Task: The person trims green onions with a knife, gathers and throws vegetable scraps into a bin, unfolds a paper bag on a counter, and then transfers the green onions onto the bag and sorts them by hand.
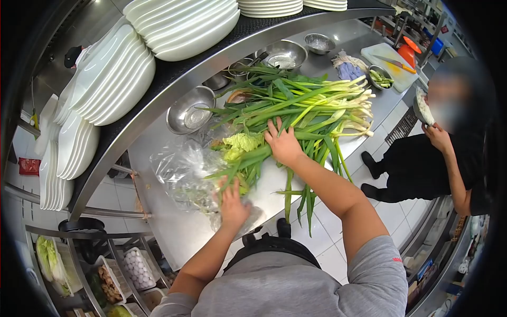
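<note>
A large heap of long green onions (pixel 311 103) lies across the steel table (pixel 158 232), white root ends toward the right. My right hand (pixel 285 142) rests on the stalks near the middle of the heap, its fingers spread. Lower left, my left hand (pixel 233 206) is at the edge of a crumpled clear plastic bag (pixel 182 166), beside loose green leaves; its fingers are apart and slightly blurred. Pale yellow-green leaves (pixel 243 143) lie between the bag and the onions. Some onion leaves hang over the table's near edge.
Steel bowls (pixel 190 110) stand behind the heap. A knife (pixel 395 63) lies on a white cutting board (pixel 388 71) beside a small bowl of cut greens (pixel 381 77). Stacked white plates (pixel 185 26) fill the overhead shelf. A person (pixel 438 153) holding a bowl stands at right.
</note>
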### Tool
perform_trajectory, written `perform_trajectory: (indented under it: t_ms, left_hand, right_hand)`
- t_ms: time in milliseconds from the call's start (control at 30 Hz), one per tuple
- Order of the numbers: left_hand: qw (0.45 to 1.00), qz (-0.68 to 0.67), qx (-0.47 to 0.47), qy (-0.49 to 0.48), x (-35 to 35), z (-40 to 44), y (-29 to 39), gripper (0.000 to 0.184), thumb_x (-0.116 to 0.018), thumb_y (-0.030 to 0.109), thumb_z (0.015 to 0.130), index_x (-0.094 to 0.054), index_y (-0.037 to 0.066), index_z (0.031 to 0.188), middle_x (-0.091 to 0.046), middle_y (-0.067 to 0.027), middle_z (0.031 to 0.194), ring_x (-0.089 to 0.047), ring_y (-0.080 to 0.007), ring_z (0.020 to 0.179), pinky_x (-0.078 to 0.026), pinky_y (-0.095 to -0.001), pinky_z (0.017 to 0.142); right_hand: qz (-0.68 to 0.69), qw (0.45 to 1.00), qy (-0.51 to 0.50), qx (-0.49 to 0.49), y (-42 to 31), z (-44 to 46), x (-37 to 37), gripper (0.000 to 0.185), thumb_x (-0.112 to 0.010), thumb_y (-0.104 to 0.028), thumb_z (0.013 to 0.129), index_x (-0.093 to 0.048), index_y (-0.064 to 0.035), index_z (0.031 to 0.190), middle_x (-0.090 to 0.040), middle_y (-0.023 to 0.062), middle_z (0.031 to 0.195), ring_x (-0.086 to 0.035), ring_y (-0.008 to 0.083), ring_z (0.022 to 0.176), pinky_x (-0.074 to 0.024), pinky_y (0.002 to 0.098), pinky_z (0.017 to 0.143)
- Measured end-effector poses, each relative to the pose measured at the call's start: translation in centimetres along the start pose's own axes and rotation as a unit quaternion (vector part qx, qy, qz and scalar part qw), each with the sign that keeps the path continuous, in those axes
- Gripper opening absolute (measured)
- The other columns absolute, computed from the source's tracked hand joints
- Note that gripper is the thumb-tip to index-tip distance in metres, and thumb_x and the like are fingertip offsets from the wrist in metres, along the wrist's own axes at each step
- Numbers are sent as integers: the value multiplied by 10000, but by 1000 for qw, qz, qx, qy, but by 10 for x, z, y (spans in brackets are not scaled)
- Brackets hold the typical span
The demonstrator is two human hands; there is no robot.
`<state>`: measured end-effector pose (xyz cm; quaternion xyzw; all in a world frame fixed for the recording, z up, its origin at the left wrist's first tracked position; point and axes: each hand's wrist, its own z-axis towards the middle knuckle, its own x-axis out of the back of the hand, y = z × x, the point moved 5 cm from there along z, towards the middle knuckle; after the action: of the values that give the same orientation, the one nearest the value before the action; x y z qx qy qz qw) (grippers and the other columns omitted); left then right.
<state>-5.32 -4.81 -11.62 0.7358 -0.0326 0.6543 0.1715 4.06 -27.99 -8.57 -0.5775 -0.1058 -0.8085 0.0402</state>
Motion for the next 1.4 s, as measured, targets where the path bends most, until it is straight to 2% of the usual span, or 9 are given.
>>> perform_trajectory:
  t_ms: [100,267,567,633,700,833,1000,1200,1400]
  left_hand:
    - [996,-5,49,73,12,-11,-53,819,-699,143,706,-331,58,1433,-273,-245,1494,-218,-410,1409,-232,-580,1111]
    - [992,51,115,20,19,-43,-153,490,-586,37,707,-564,17,1196,-611,-218,1143,-560,-390,1050,-470,-444,909]
    - [952,59,280,-109,92,-128,-232,447,-585,79,730,-661,70,1170,-695,-215,930,-674,-357,906,-523,-440,826]
    - [893,-79,409,-167,98,-120,-227,436,-577,94,729,-672,77,1154,-689,-232,940,-670,-352,921,-517,-426,843]
    - [936,-33,329,-121,94,-114,-238,426,-568,81,717,-683,77,1127,-674,-256,931,-662,-373,910,-512,-427,848]
    - [969,-37,225,-94,121,-81,-216,396,-570,73,695,-696,58,1070,-654,-269,938,-636,-404,919,-502,-440,843]
    - [996,10,15,-82,161,-16,-164,372,-600,41,716,-710,99,1067,-648,-195,1090,-612,-379,1005,-495,-423,870]
    - [971,15,-175,160,110,62,-154,572,-584,34,748,-551,151,1307,-513,-157,1339,-504,-344,1207,-406,-458,1006]
    - [986,77,-53,-135,49,72,-168,352,-601,160,796,-690,96,1130,-565,-154,1323,-529,-292,1238,-398,-421,1025]
  right_hand:
    - [52,998,-19,-12,7,8,0,445,-647,-144,735,-556,-73,1165,-450,179,1387,-357,420,1330,-358,597,979]
    - [77,997,-17,-17,8,7,-6,368,-626,-126,766,-569,-81,1127,-476,181,1363,-388,412,1310,-356,609,973]
    - [44,996,-28,-74,-5,11,-7,300,-550,-136,843,-583,-58,1131,-441,172,1399,-372,403,1323,-336,633,994]
    - [30,996,-28,-78,-24,1,14,331,-544,-129,844,-571,-29,1158,-429,183,1403,-359,407,1331,-324,634,1004]
    - [46,992,61,-97,-49,-17,48,351,-542,-113,839,-568,-15,1174,-420,207,1401,-368,417,1320,-315,632,1015]
    - [296,945,-126,55,-141,-58,78,427,-566,-57,766,-567,-8,1191,-510,209,1252,-554,367,1063,-460,479,909]
    - [330,927,-152,91,-216,-76,3,224,-537,-13,756,-600,-20,971,-577,156,1037,-587,333,918,-498,431,795]
    - [307,948,-34,-73,-201,-40,1,188,-549,-7,754,-595,-10,936,-570,188,935,-579,361,870,-494,437,788]
    - [264,940,-115,-185,-194,-2,37,139,-578,-80,777,-619,-23,897,-601,211,1025,-570,374,1005,-489,423,852]
